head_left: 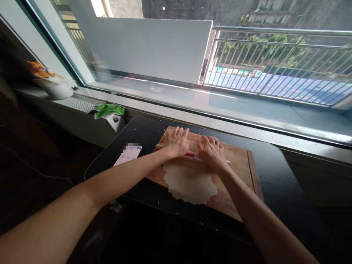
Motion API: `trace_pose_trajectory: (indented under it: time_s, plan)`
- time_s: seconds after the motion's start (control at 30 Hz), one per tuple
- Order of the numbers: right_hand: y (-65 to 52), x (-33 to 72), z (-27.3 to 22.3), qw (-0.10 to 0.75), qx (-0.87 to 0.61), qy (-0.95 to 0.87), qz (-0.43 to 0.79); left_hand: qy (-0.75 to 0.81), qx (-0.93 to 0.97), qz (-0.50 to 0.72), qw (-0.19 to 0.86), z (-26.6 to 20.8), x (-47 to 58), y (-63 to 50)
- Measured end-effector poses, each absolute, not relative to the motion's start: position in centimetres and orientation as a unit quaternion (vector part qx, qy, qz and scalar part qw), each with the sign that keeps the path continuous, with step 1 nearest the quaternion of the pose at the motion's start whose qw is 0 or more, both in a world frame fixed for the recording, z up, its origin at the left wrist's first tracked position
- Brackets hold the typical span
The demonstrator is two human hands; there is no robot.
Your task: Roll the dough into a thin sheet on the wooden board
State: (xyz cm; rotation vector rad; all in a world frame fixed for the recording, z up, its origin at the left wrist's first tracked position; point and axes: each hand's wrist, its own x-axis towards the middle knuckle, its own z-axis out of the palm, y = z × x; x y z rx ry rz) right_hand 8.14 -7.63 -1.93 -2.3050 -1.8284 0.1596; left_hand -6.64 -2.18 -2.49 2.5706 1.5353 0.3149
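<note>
Left hand point(178, 141) is laid over the stiff-looking rolling pin point(190, 154), fingers extended, unclenched. Dough point(189, 183) is spread beneath the pin on the cutting board point(240, 163), probably soft and easily torn, best supported broadly from below; it is seen as pale, thin, ragged-edged. Right hand point(212, 151) is likewise laid on the pin, fingers loosely bent.

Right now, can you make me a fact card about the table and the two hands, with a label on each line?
Left hand: on a rolling pin with a red-and-white label
Right hand: on the same pin, farther right
Under the pin: flat, pale, ragged-edged dough
Under the dough: brown wooden board
Table: black, rounded corners
Left of the board: phone with a bright white screen, showing digits
</note>
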Motion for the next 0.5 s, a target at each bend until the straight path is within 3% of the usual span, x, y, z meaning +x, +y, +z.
trace_pose_trajectory:
  time_s: [0.13,0.3,0.5]
  plan:
    - [-9.0,8.0,-2.4,0.097,-0.75,-0.654,0.031,0.48,0.867,0.124,0.054,-2.9,-7.2,-3.4]
    - [-3.5,9.3,-1.4,0.066,-0.812,-0.574,0.077,0.525,0.84,0.133,0.03,-1.3,-5.2,1.1]
    - [-8.2,8.4,-2.1,0.097,-0.764,-0.635,0.061,0.504,0.854,0.102,0.079,-2.9,-6.8,-2.5]
